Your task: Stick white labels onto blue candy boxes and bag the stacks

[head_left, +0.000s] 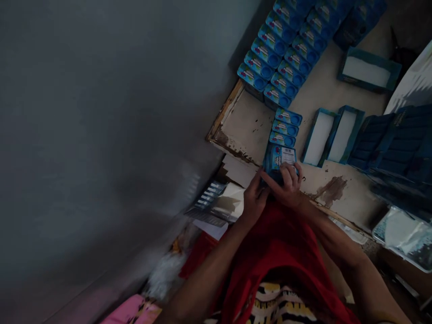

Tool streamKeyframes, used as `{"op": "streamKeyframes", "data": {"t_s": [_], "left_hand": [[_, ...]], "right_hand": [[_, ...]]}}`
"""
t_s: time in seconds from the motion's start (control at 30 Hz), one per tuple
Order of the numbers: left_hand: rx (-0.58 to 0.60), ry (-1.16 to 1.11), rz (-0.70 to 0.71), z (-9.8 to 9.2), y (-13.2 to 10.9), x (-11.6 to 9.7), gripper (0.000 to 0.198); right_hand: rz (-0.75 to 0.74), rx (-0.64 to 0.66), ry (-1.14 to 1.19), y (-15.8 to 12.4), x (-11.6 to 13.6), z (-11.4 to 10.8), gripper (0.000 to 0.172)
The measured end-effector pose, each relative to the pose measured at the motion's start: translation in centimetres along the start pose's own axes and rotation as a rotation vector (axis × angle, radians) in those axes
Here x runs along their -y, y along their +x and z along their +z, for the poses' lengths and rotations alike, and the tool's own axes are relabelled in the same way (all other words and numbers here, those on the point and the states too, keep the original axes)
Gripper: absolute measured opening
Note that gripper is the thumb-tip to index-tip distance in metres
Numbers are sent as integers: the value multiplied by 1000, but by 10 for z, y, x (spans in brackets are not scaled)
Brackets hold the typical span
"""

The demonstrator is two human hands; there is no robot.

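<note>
A blue printed carton (275, 159) with a white barcode panel is at the table's near edge, right in front of my body. My right hand (287, 183) has its fingers curled over the carton's near right side, thumb reaching across toward the left. On the near left corner, my left hand (255, 197) pinches with its fingertips; what exactly lies between them is hidden. Just beyond the carton, a short row of small blue boxes (285, 128) stands in line with it. The scene is dim.
Long rows of blue boxes (266, 51) fill the back left of the table (251, 118). Open blue trays with white insides (318, 138) lie to the right, near stacked dark blue cartons (388, 137). A grey wall (111, 112) borders the left. A clear plastic tub (405, 236) stands at right.
</note>
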State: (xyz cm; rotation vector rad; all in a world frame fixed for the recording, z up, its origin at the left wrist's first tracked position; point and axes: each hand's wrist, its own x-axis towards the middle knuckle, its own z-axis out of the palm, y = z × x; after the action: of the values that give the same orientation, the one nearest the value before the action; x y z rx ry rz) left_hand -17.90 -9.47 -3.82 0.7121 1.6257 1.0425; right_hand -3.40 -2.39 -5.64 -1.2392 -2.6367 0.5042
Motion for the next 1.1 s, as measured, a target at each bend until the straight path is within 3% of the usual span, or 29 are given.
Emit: {"op": "streamKeyframes", "data": {"t_s": [0.2, 0.37, 0.57, 0.73, 0.83, 0.97, 1.1], "left_hand": [[-22, 73, 3, -2, 14, 16, 54], [-70, 357, 113, -9, 17, 22, 50], [32, 268, 233, -2, 41, 19, 77], [18, 233, 162, 9, 53, 15, 89], [13, 256, 213, 18, 59, 11, 85], [-61, 314, 310, 29, 66, 8, 65], [-60, 379, 308, 7, 78, -4, 58]], "right_hand": [[-47, -35, -38, 3, -4, 7, 57], [-75, 95, -28, 17, -9, 3, 53], [-115, 181, -15, 41, -12, -14, 62], [-187, 195, 42, 49, -23, -25, 65], [-96, 168, 6, 48, -30, -26, 73], [41, 170, -38, 50, -24, -28, 80], [18, 193, 20, 67, -24, -65, 93]]}}
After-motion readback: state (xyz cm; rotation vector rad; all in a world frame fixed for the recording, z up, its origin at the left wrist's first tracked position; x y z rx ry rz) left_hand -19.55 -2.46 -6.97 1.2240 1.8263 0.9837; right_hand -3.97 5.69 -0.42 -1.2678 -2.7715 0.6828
